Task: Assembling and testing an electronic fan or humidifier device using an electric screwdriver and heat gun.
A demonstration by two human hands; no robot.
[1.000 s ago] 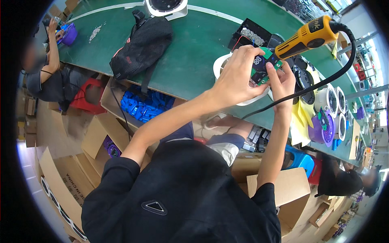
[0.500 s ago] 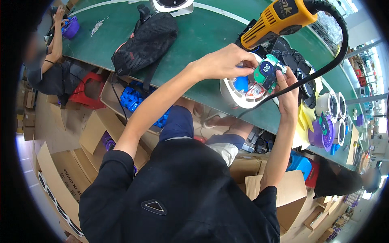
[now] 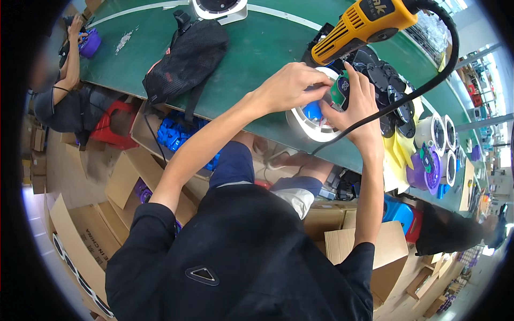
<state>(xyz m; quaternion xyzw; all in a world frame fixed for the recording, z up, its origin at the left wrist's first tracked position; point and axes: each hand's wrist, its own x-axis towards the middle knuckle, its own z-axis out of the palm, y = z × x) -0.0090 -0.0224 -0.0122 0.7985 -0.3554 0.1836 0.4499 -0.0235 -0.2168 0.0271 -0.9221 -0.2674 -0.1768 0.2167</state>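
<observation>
I have the right hand [image 3: 360,109] curled about a green circuit board [image 3: 337,92], gripping it with the thumb on one side and the fingers on the other. The left hand [image 3: 301,84] has its fingertips pinched together at the board's left edge; I can't tell whether they grip it. The board is tilted over the open white housing [image 3: 309,130], my landmark on the green tabletop [image 3: 267,51]. Inside that housing I see a blue part [image 3: 312,111].

A yellow power tool [image 3: 360,31] hangs just beyond the housing, and its black cord [image 3: 415,93] loops down across my view of the right hand. Right of the housing are black round parts [image 3: 393,96], then yellow sheets [image 3: 395,163] and a purple housing [image 3: 422,175]. Left of it lies a black bag [image 3: 190,59]; farther left, a co-worker [image 3: 61,104] sits at the tabletop.
</observation>
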